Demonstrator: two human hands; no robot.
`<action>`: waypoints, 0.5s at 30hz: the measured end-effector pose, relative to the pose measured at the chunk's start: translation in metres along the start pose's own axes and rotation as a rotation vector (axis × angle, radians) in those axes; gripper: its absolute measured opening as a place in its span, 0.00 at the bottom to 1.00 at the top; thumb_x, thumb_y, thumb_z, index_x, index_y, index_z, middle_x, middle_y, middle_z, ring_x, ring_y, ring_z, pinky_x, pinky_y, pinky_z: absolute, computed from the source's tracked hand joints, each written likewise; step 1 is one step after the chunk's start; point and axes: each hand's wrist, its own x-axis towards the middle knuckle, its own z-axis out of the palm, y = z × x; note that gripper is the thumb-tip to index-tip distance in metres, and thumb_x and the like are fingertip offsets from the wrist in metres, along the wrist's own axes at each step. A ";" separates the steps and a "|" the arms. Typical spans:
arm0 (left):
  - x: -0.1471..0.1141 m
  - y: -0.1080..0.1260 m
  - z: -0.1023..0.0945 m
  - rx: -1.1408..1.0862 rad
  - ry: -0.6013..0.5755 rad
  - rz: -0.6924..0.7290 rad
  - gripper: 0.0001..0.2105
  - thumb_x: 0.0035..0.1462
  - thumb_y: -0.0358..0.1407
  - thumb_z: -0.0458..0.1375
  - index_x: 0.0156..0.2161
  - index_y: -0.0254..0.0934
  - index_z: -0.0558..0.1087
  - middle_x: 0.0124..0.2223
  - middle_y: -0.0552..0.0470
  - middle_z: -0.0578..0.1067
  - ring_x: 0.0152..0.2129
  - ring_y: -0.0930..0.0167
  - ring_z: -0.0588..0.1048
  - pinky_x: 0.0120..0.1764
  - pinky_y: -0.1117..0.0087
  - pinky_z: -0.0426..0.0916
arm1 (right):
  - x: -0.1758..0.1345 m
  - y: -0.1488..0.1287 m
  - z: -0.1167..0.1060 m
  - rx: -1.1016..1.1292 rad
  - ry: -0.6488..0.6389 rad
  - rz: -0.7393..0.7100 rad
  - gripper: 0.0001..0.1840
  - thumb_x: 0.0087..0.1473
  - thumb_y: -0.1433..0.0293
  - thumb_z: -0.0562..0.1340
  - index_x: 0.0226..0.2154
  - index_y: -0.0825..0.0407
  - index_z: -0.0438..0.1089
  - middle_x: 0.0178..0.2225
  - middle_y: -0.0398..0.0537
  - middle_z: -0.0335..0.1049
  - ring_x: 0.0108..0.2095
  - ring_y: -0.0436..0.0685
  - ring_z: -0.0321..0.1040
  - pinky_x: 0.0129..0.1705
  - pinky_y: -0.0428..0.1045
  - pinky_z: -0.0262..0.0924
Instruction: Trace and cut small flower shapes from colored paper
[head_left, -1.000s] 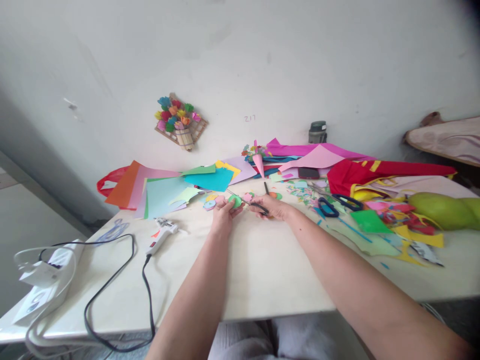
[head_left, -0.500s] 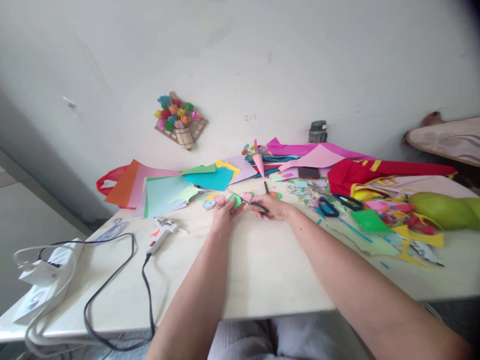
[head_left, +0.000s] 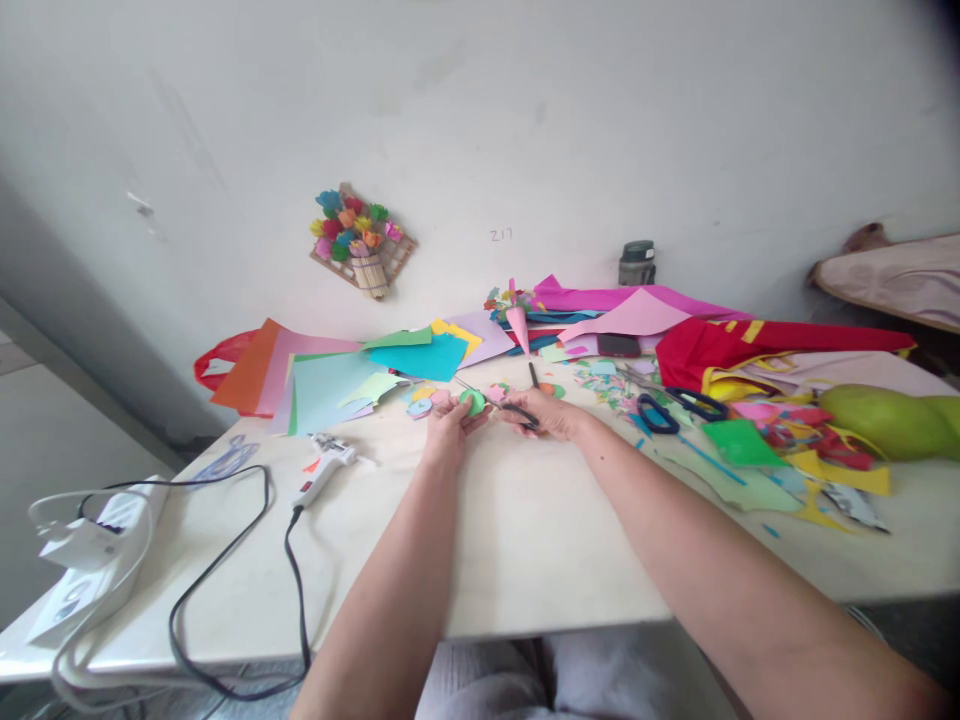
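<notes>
Over the middle of the table, my left hand (head_left: 448,424) is closed on a small round piece of green paper (head_left: 472,403). My right hand (head_left: 551,414) grips a pair of scissors by the dark handles (head_left: 523,416). The blades point left toward the green paper; whether they touch it I cannot tell. Small cut paper shapes (head_left: 425,402) lie just behind my left hand. Beyond my right hand are orange and green paper circles (head_left: 553,390) and a black pen-like stick (head_left: 533,374). A pink paper cone (head_left: 517,330) with colourful bits stands at the back.
Coloured sheets (head_left: 330,390) are piled at the back left. A white glue gun (head_left: 324,474) lies left, its black cord running toward a power strip (head_left: 97,560). To the right are blue-handled scissors (head_left: 658,414), paper scraps (head_left: 739,442), a phone (head_left: 617,346) and red cloth (head_left: 697,350).
Almost nothing differs. The green paper in my left hand has turned slightly, while both hands stay in about the same place.
</notes>
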 end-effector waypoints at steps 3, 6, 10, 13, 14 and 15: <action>0.001 -0.001 0.000 0.009 0.010 -0.004 0.11 0.37 0.34 0.66 0.26 0.33 0.68 0.27 0.52 0.76 0.27 0.67 0.77 0.31 0.70 0.71 | 0.000 -0.001 0.000 0.013 0.007 0.005 0.13 0.46 0.63 0.59 0.20 0.54 0.58 0.11 0.35 0.53 0.12 0.43 0.52 0.10 0.40 0.43; 0.001 -0.001 -0.001 0.016 0.012 -0.007 0.12 0.37 0.35 0.66 0.26 0.33 0.69 0.27 0.51 0.76 0.28 0.66 0.77 0.31 0.70 0.71 | -0.001 -0.002 0.001 0.022 0.012 0.004 0.13 0.45 0.63 0.59 0.20 0.54 0.58 0.12 0.35 0.53 0.12 0.43 0.53 0.10 0.40 0.43; 0.000 0.000 0.000 0.019 0.008 -0.011 0.12 0.37 0.35 0.66 0.25 0.33 0.68 0.27 0.51 0.76 0.28 0.66 0.77 0.32 0.69 0.71 | -0.002 -0.002 0.001 0.023 0.012 0.000 0.13 0.45 0.62 0.60 0.21 0.54 0.59 0.12 0.35 0.53 0.12 0.43 0.52 0.10 0.39 0.43; -0.001 0.001 0.000 0.026 0.006 -0.004 0.12 0.37 0.35 0.66 0.25 0.34 0.67 0.27 0.52 0.76 0.28 0.67 0.77 0.32 0.70 0.71 | -0.002 -0.002 0.001 0.019 0.012 0.002 0.13 0.45 0.62 0.60 0.21 0.54 0.59 0.11 0.35 0.53 0.12 0.43 0.52 0.10 0.39 0.43; -0.002 0.001 0.000 0.026 -0.001 0.003 0.12 0.38 0.35 0.66 0.26 0.35 0.67 0.27 0.52 0.76 0.28 0.68 0.77 0.32 0.70 0.71 | -0.002 -0.002 0.001 0.019 0.011 0.004 0.13 0.45 0.62 0.60 0.21 0.54 0.59 0.11 0.35 0.53 0.12 0.43 0.52 0.10 0.39 0.43; -0.002 0.002 0.000 0.027 -0.008 0.009 0.12 0.38 0.36 0.66 0.26 0.35 0.67 0.27 0.53 0.76 0.28 0.68 0.77 0.31 0.70 0.71 | -0.002 -0.002 0.001 0.019 0.009 0.007 0.13 0.45 0.63 0.60 0.20 0.54 0.59 0.11 0.35 0.53 0.12 0.43 0.52 0.10 0.39 0.43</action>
